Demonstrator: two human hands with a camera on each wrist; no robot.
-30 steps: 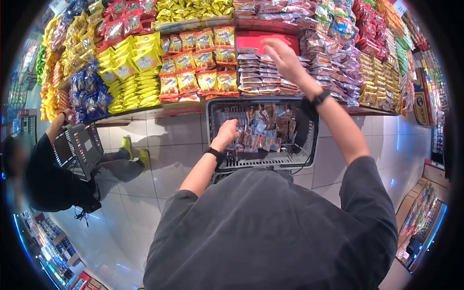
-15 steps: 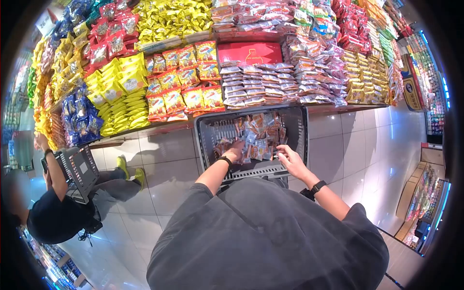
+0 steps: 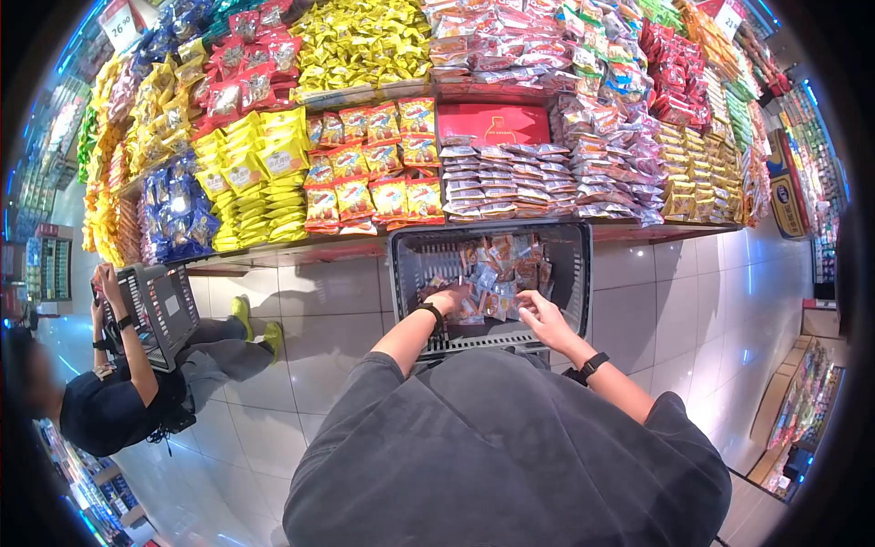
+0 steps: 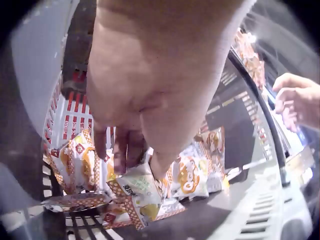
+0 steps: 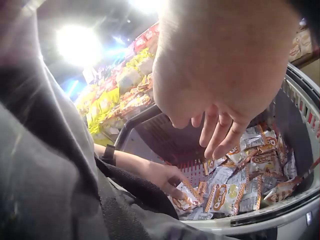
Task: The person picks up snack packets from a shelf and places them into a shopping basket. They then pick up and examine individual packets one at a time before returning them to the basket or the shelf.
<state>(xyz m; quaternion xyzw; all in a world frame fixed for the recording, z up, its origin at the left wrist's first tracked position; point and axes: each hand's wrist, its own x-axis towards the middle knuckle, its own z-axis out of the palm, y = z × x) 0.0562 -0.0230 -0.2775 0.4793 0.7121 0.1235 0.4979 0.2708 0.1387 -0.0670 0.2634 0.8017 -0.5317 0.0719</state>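
Observation:
A grey shopping basket (image 3: 401,264) sits in front of me, holding several small orange and white snack packets (image 3: 497,269). My left hand (image 3: 453,301) reaches down into the basket's near left part. Its thumb and fingers (image 4: 122,150) pinch one snack packet (image 4: 137,192) off the pile, also visible in the right wrist view as the packet (image 5: 189,194) under the left hand (image 5: 175,187). My right hand (image 3: 533,310) hovers just above the basket's near edge, fingers (image 5: 217,132) hanging loosely and holding nothing.
Shelves packed with snack bags (image 3: 365,173) and a red box (image 3: 492,123) stand right behind the basket. At the left, another person (image 3: 109,401) crouches on the tiled floor (image 3: 310,301) with a second grey basket (image 3: 159,310).
My right hand has come down from the shelf to the basket's near edge. My left hand stayed in the basket among the packets. The other person raised an arm.

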